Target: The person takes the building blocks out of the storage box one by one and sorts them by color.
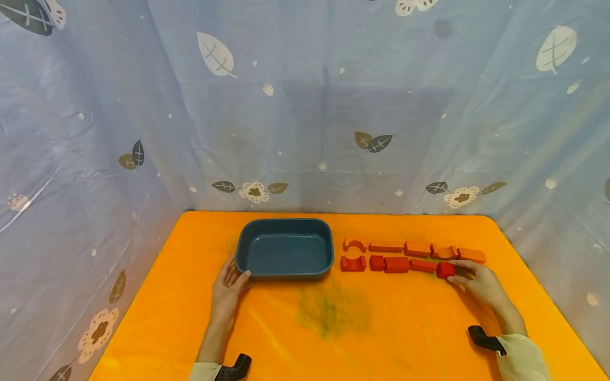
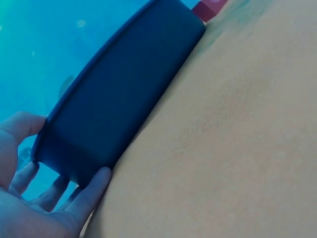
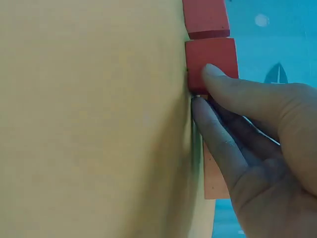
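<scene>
A dark blue rectangular dish (image 1: pixel 290 275) stands on the table. At its near left corner my left hand (image 1: pixel 227 288) holds it, the thumb by the rim and the other fingers around the end wall, as the left wrist view shows. My right hand (image 1: pixel 478 283) pinches a small red block (image 1: pixel 445 270) at the right end of the front row. In the right wrist view the thumb lies on that red block's (image 3: pixel 213 54) face, with a fingertip low at its edge. Beside it in the row is a long red block (image 1: pixel 423 265).
Two rows of blocks run right of the dish: red ones in front, including a notched block (image 1: pixel 353 264), and orange ones behind, including an arch (image 1: pixel 355 244). The yellow-orange table (image 1: pixel 400 328) has a greenish stain. Patterned curtains (image 1: pixel 324 116) stand around it.
</scene>
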Action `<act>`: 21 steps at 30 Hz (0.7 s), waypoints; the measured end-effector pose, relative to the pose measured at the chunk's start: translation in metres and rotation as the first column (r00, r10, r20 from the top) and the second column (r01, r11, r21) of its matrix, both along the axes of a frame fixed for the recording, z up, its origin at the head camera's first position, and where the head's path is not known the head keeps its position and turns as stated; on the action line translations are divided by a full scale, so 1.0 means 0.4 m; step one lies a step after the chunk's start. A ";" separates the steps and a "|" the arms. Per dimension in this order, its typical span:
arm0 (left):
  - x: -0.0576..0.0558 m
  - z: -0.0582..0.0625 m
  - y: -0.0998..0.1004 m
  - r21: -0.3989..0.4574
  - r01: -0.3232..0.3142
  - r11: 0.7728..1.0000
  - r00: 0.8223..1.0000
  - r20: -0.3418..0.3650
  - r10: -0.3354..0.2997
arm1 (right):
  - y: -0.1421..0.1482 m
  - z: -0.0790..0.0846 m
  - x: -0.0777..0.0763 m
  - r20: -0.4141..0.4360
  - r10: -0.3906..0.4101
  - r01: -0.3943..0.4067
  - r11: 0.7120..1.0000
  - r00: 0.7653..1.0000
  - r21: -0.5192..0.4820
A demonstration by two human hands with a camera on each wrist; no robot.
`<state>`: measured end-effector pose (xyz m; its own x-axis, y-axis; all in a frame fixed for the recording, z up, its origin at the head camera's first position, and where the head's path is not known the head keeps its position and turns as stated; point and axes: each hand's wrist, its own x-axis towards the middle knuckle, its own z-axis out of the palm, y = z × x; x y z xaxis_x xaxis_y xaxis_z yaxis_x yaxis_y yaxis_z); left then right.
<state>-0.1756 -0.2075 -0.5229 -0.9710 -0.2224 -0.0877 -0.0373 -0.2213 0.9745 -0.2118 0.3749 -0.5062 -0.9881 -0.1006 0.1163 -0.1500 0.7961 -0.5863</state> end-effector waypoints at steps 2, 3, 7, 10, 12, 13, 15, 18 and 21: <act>0.001 0.003 0.000 -0.009 0.004 1.000 1.000 0.002 -0.004 | -0.005 -0.014 0.004 -0.042 -0.027 0.027 1.000 0.999 0.004; 0.002 0.004 0.000 -0.010 0.007 1.000 1.000 0.002 -0.007 | -0.009 -0.020 0.006 -0.064 -0.039 0.039 0.999 0.997 -0.001; 0.009 0.007 -0.005 -0.029 0.004 1.000 1.000 0.007 -0.004 | -0.025 -0.044 0.007 -0.126 -0.027 0.025 1.000 0.992 -0.017; 0.016 0.005 -0.008 -0.045 -0.004 0.999 1.000 0.021 0.005 | -0.033 -0.057 0.007 -0.133 -0.022 0.019 1.000 0.991 -0.024; 0.019 0.002 -0.005 -0.051 -0.004 0.999 0.999 0.034 0.006 | -0.033 -0.061 0.010 -0.126 -0.022 0.017 0.999 0.992 -0.040; 0.020 0.001 -0.002 -0.054 -0.001 0.999 0.999 0.043 0.004 | -0.033 -0.061 0.014 -0.119 -0.026 0.019 0.998 0.993 -0.054; 0.020 -0.002 0.004 -0.057 0.000 0.998 0.999 0.050 0.003 | -0.030 -0.058 0.018 -0.101 -0.024 0.016 0.997 0.995 -0.078; 0.016 -0.001 0.011 -0.061 -0.005 0.998 0.999 0.041 0.008 | -0.027 -0.045 0.018 -0.067 0.001 -0.008 0.995 0.998 -0.103; 0.009 0.005 0.013 -0.077 0.000 0.997 0.999 0.036 0.003 | -0.025 -0.028 0.020 -0.030 0.015 -0.018 0.993 0.999 -0.117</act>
